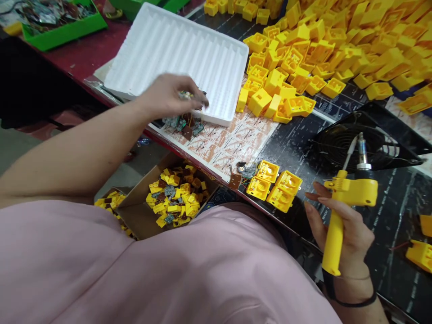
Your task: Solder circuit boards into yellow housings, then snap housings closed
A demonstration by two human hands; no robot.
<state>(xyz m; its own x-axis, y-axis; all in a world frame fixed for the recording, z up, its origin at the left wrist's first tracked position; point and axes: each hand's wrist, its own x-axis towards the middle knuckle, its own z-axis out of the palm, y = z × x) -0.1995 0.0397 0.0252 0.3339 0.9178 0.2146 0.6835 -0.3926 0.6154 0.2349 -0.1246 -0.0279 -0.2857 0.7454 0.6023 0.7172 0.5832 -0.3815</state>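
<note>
My left hand (170,96), slightly blurred, is over the near edge of the white ribbed foam tray (178,49). Its fingers are closed on a small wired circuit board (186,95), mostly hidden by them. Just below lie more wired circuit boards (184,125) on the patterned paper. In my right hand (349,229) is a yellow soldering gun (337,220), its metal tip pointing away from me. Left of it, several open yellow housings (284,191) sit together at the table edge. A wired board with a round part (248,170) touches them.
A large heap of yellow housings (303,58) covers the back right. A black fan (340,144) lies behind the soldering gun. Below the table edge stands a cardboard box (135,216) with yellow pieces and boards. A green bin (64,31) of parts is back left.
</note>
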